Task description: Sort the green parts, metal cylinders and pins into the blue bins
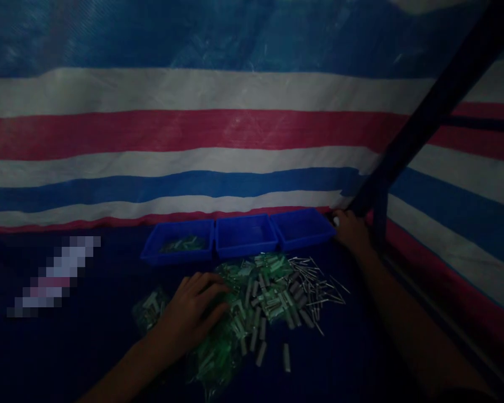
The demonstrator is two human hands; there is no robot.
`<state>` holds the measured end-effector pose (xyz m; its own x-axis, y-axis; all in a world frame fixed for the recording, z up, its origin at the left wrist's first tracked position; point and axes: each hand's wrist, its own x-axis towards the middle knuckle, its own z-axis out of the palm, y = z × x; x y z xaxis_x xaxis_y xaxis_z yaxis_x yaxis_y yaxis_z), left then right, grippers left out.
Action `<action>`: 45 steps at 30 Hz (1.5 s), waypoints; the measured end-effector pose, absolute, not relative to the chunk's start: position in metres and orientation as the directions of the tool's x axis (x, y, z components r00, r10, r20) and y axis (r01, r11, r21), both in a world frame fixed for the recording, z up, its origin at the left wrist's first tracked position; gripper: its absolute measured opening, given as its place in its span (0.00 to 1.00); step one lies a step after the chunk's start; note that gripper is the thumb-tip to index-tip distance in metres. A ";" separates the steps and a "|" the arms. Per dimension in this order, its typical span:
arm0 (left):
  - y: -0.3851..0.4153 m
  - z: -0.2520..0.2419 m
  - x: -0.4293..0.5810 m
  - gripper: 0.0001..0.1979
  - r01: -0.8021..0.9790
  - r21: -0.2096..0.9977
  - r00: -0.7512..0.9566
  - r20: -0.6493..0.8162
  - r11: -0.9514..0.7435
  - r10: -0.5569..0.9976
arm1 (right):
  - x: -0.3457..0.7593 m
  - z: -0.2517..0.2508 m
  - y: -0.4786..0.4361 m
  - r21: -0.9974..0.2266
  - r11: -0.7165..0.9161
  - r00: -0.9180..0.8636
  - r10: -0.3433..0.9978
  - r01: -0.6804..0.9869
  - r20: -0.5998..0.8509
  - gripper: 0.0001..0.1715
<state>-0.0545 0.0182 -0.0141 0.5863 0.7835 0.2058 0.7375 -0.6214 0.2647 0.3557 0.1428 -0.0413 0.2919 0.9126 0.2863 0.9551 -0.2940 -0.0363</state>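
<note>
My left hand (197, 305) rests on the left side of a pile of small green-tinted clear plastic bags (273, 268), its fingers stretched out and slightly apart. Short grey cylindrical pieces (255, 324) and thin metal pins (317, 282) lie loose among and beside the bags. Another clear bag (151, 308) of small parts is partly behind my left wrist. At the far right, my right hand (353, 229) is beside the end of the right blue tray (304, 243), fingers curled by a small white thing (336, 221). Dim light hides what that is.
Three blue trays stand in a row; the left tray (147, 254) holds small bagged parts. Behind them hangs a striped plastic sheet (235, 131). A dark slanted post (424, 112) rises at the right. A blurred pale item (63, 274) lies on the dark table at left.
</note>
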 end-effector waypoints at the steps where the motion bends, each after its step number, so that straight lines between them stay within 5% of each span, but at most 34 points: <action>1: 0.019 -0.014 -0.056 0.11 0.738 0.274 0.586 0.194 -0.617 0.787 | 0.356 -0.042 0.144 -0.036 -0.285 0.283 0.911 0.958 0.300 0.24; 9: 0.020 -0.022 -0.059 0.14 0.766 0.327 0.495 0.249 -0.553 0.832 | 0.361 -0.047 0.151 -0.053 -0.246 0.250 0.907 0.968 0.339 0.21; 15: 0.016 -0.030 -0.060 0.20 0.841 0.249 0.405 0.297 -0.480 0.864 | 0.359 -0.030 0.137 -0.275 -0.190 0.298 0.851 0.942 0.433 0.19; 21: 0.012 -0.021 -0.059 0.18 0.733 0.550 0.230 0.356 -0.402 0.906 | 0.293 0.014 0.097 -0.470 0.020 0.366 0.600 0.882 0.712 0.14; 24: 0.005 -0.015 -0.062 0.13 0.673 0.637 0.163 0.367 -0.375 0.916 | 0.223 0.028 0.050 -0.695 0.246 0.334 0.739 0.675 0.586 0.11; 26: -0.002 -0.013 -0.069 0.09 0.647 0.618 0.212 0.416 -0.446 0.884 | 0.178 0.028 0.016 -0.798 0.294 0.123 0.902 0.527 0.413 0.10; 29: -0.015 -0.014 -0.078 0.09 0.585 0.515 0.423 0.465 -0.627 0.777 | 0.133 0.020 -0.020 -0.921 0.199 -0.166 0.975 0.335 0.150 0.18; 32: -0.021 -0.013 -0.077 0.10 0.527 0.383 0.636 0.414 -0.758 0.651 | 0.121 0.010 -0.028 -0.965 0.064 -0.185 0.983 0.255 0.017 0.13; 35: -0.020 -0.009 -0.066 0.13 0.577 0.330 0.687 0.299 -0.747 0.662 | 0.125 0.004 -0.021 -0.958 0.051 -0.120 0.993 0.282 0.017 0.10; 38: -0.017 -0.005 -0.063 0.18 0.625 0.491 0.589 0.214 -0.607 0.780 | 0.134 0.002 -0.016 -0.871 0.266 -0.079 0.963 0.413 0.256 0.12; 42: -0.017 -0.007 -0.066 0.16 0.501 0.850 0.320 -0.005 -0.165 0.947 | 0.140 0.002 -0.021 -0.529 0.616 -0.256 0.758 0.584 0.600 0.20; 45: -0.014 -0.004 -0.058 0.14 0.343 0.916 0.187 -0.281 0.205 0.941 | 0.139 0.004 -0.025 -0.362 0.679 -0.311 0.658 0.639 0.685 0.16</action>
<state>-0.0581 -0.0141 -0.0041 0.1870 0.9413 -0.2810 0.3434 0.2054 0.9165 0.1394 -0.0249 0.0040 -0.3112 0.6582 0.6855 0.6386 0.6790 -0.3621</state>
